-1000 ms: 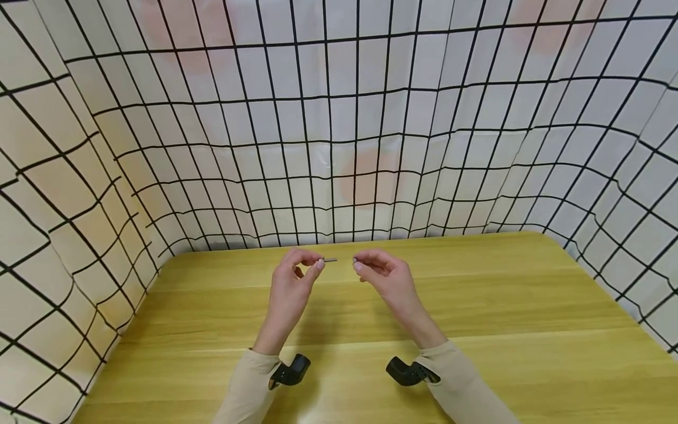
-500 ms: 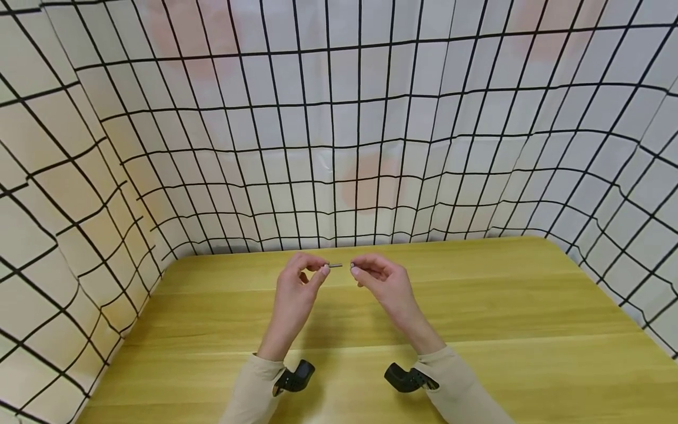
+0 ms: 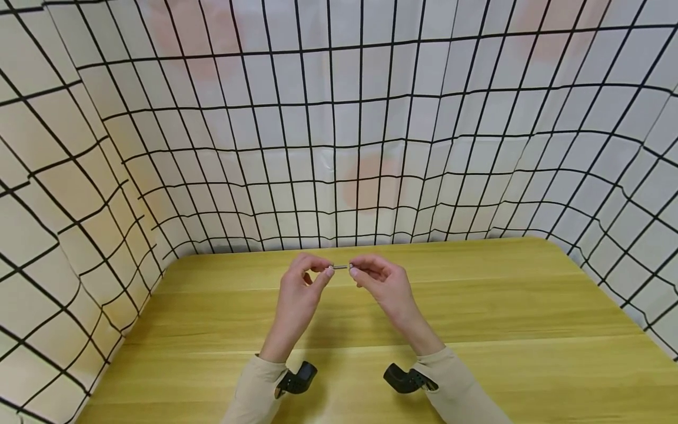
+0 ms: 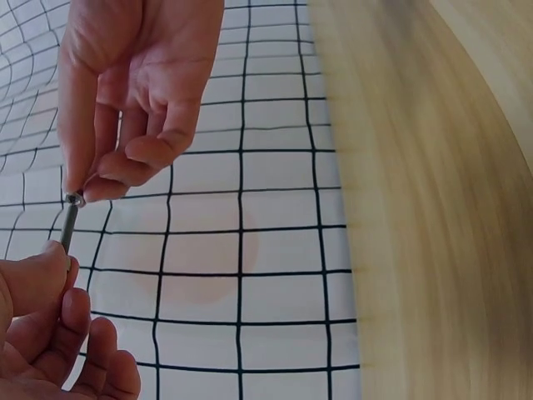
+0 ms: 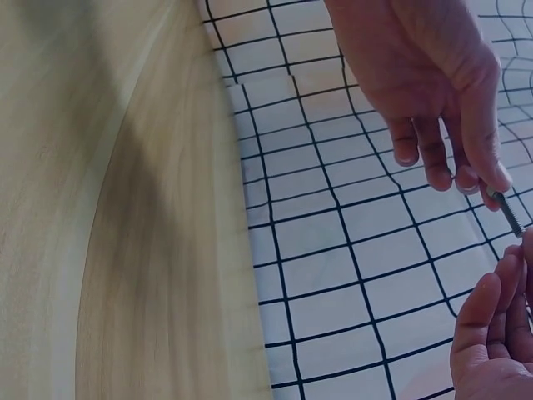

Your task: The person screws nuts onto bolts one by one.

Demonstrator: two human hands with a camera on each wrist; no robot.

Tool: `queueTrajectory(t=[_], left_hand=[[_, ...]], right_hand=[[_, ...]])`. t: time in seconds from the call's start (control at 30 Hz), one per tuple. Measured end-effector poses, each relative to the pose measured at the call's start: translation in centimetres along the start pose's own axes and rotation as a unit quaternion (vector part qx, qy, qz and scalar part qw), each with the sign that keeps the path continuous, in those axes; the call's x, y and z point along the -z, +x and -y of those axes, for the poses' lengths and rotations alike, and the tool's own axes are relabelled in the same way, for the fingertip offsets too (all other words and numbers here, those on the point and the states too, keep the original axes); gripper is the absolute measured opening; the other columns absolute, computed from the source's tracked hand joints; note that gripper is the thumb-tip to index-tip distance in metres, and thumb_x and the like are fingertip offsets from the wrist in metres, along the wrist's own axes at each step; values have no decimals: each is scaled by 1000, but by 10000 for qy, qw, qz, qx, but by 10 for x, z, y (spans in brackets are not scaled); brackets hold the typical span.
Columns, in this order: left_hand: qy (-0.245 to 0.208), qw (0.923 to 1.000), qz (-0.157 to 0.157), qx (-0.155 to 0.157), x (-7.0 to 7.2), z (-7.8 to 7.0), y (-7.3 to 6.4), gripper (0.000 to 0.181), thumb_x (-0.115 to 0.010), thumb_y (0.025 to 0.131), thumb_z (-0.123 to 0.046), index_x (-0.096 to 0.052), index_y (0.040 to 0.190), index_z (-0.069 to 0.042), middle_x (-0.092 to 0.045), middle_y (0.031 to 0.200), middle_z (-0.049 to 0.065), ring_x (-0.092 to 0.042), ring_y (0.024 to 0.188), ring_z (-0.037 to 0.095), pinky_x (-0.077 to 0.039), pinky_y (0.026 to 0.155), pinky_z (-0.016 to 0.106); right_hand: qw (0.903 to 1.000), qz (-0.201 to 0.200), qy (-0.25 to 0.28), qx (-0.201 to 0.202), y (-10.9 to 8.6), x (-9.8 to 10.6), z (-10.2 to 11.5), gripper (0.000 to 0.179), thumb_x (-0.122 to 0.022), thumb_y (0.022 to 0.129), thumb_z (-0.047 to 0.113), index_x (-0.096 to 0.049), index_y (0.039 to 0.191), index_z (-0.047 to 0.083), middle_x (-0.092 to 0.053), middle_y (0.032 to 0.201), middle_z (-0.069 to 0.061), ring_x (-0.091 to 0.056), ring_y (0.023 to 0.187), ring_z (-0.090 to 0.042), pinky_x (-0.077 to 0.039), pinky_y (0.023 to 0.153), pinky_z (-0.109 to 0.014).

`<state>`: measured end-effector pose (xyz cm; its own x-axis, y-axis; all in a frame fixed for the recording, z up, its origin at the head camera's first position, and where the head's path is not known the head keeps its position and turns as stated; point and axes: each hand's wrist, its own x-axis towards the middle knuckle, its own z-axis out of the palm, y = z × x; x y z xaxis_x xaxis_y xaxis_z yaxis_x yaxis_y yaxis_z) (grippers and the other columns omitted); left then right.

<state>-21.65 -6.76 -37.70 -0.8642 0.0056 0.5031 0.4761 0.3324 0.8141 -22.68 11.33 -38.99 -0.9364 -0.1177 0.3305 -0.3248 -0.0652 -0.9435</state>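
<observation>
My left hand pinches a thin grey bolt between thumb and forefinger, its shaft pointing right. Thread shows along the bolt in the right wrist view; its head end is hidden by the fingers. Facing it, my right hand pinches a small metal nut, mostly covered by the fingertips. In the left wrist view the bolt's free end reaches the nut. Whether the tip is inside it, I cannot tell. Both hands are raised over the far part of the table.
The wooden table stretches beneath both hands. A white sheet with a black grid stands along its back and sides. Black camera mounts sit at both wrists, below the beige sleeves.
The left hand has moved right with the bolt, closing the gap to the nut in the right hand. The right hand has shifted slightly left. The head view has tilted a little.
</observation>
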Motion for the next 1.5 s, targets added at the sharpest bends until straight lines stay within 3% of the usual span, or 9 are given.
queueTrajectory(t=[0.53, 0.77, 1.0, 1.2, 1.5], left_hand=[[-79, 9999, 13, -73, -1, 3, -2, 4, -72, 91, -10, -72, 94, -10, -62, 89, -4, -54, 86, 15, -38, 71, 31], [-370, 9993, -7, -108, -2, 6, -3, 4, -72, 90, -11, -72, 94, -9, -63, 89, 0, -54, 89, 18, -40, 75, 42], [-324, 9993, -1, -184, -2, 6, -3, 4, -73, 90, -10, -72, 94, -9, -63, 88, -2, -54, 90, 17, -40, 75, 43], [-491, 9985, 82, -222, -2, 7, -5, 5, -72, 91, -12, -71, 93, -7, -64, 92, -4, -53, 91, 15, -40, 77, 50], [-404, 9988, 129, -257, -2, 8, -4, 5, -71, 92, -14, -72, 92, -9, -64, 92, -4, -53, 90, 14, -39, 76, 41]], right_hand=[[9997, 185, -21, 158, -1, -1, -1, 22, -72, 90, 8, -68, 108, -4, -66, 101, -16, -64, 88, -20, -53, 77, -29], [9997, 203, -94, 94, -2, -1, -2, 22, -73, 90, 9, -69, 107, -4, -68, 100, -14, -65, 89, -22, -53, 77, -30], [9995, 231, -185, 126, -1, 2, -3, 21, -73, 90, 9, -69, 107, -3, -68, 100, -15, -66, 90, -21, -54, 78, -31], [9989, 281, -375, 68, -1, 4, -2, 22, -73, 90, 12, -70, 107, -2, -68, 99, -14, -65, 90, -30, -54, 78, -33], [9971, 411, -595, 235, -1, 7, -3, 21, -72, 91, 15, -69, 107, 2, -67, 100, -12, -64, 91, -25, -53, 82, -31]])
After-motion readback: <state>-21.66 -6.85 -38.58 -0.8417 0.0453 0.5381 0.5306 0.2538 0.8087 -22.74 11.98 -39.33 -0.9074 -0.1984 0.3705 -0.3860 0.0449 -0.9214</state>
